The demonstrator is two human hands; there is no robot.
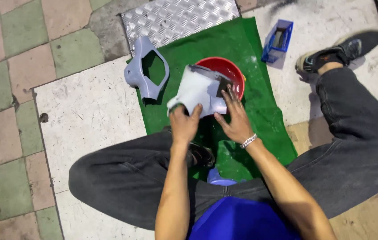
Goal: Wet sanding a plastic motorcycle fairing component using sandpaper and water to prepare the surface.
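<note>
- The left hand (184, 124) grips the lower edge of a pale grey plastic panel (198, 93), held over a red bowl (229, 71).
- The right hand (235, 120) presses a small dark sanding sheet (223, 86) on the right side of this panel; a metal bracelet (249, 141) is on its wrist.
- A second grey panel with an opening (146, 69) lies to the left, partly on the green mat (260, 111).
- A blue box (278, 41) stands near the black shoe (340, 53).
- A ribbed metal plate (175, 18) lies behind the mat.
</note>
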